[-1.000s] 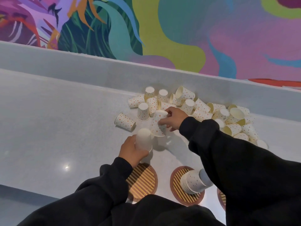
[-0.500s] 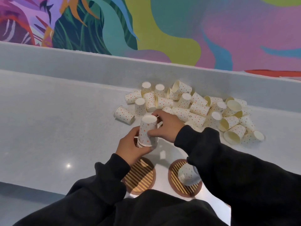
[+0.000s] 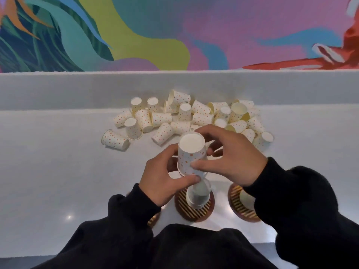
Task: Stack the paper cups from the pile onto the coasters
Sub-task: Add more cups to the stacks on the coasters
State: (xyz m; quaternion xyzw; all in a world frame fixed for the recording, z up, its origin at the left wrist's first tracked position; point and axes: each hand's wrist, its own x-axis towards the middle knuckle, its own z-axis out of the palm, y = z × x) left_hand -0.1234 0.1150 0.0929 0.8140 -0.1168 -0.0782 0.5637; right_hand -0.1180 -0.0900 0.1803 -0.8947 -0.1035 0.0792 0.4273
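Grey counter (image 3: 58, 171) | right hand (image 3: 231, 162) has carried a cup (image 3: 191, 148) from pile (image 3: 194, 117) onto stack (image 3: 187, 168) in left hand (image 3: 167, 181) | both hands' fingers now curl round stack, raised just over middle coaster (image 3: 194, 213), clear of pile | pile large: likely many cups left to nest

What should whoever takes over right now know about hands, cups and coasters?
Left hand and right hand: both grip the inverted dotted cup, above the middle coaster.
A blurred cup shape stands on that coaster; the right coaster bears a pale cup, mostly hidden by a sleeve.
Pile: many cups loose further back on the counter.
Left: seat this cup, then stack the pile.
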